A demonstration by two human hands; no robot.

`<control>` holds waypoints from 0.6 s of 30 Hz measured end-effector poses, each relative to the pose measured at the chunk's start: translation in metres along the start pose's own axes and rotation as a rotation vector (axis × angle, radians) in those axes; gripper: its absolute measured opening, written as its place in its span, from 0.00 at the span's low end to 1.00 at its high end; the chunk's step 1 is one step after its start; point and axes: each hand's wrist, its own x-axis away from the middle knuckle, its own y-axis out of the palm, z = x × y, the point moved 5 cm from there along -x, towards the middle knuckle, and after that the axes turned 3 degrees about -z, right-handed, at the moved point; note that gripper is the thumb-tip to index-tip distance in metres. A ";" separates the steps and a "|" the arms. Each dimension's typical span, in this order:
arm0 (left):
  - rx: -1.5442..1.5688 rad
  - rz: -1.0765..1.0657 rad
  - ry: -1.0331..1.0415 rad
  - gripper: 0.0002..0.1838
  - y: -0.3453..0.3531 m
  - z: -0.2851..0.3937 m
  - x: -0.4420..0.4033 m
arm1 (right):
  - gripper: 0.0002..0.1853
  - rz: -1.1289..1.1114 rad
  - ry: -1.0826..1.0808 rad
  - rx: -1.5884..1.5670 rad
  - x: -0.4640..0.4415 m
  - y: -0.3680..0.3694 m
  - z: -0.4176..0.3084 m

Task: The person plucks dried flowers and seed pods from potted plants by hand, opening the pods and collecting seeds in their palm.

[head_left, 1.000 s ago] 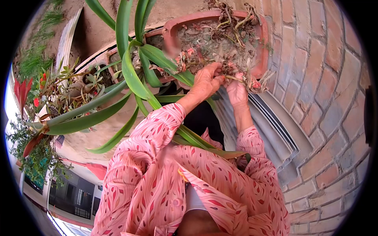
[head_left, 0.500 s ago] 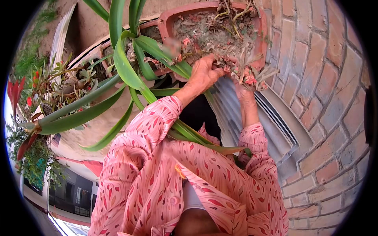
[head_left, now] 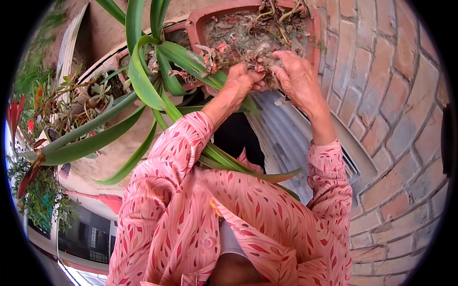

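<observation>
Withered flowers point(head_left: 259, 67), faded coral-red on dry brown stems, lie between your two hands at the near side of a reddish planter point(head_left: 193, 29). Your left hand point(head_left: 247, 80) is curled nearly closed, fingertips apparently pinching the sprig just below the blooms; how firmly, you cannot tell from here. Your right hand point(head_left: 296, 80) is half open just beside it, thumb and forefinger apart, with nothing clearly gripped. The stems look brittle, so a light pinch low down, with the left hand steady, should crumble them least. Past your fingers lie dry soil point(head_left: 228, 35) and bent dead stalks point(head_left: 280, 24). Long green leaves point(head_left: 143, 78) arch beside your left wrist, best kept clear of your sleeve. Below lies ridged sheeting point(head_left: 281, 128); brick paving point(head_left: 381, 95) spreads to your right.
</observation>
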 end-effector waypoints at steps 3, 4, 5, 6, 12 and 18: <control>0.063 -0.001 0.002 0.07 -0.008 0.001 0.000 | 0.13 -0.307 0.227 -0.116 0.002 0.025 0.029; 0.090 -0.009 0.012 0.07 -0.010 0.000 0.000 | 0.12 -0.297 0.225 -0.250 0.003 0.029 0.031; 0.090 -0.005 0.003 0.06 -0.012 -0.002 0.000 | 0.11 -0.347 0.249 -0.307 0.004 0.032 0.033; 0.091 -0.003 -0.006 0.06 -0.015 -0.004 0.000 | 0.11 -0.396 0.274 -0.361 0.002 0.031 0.030; 0.121 -0.069 -0.022 0.09 -0.017 -0.003 -0.002 | 0.07 -0.371 0.335 -0.554 0.005 0.034 0.032; 0.166 -0.106 -0.005 0.09 -0.014 0.007 0.006 | 0.06 -0.267 0.337 -0.583 0.009 0.027 0.033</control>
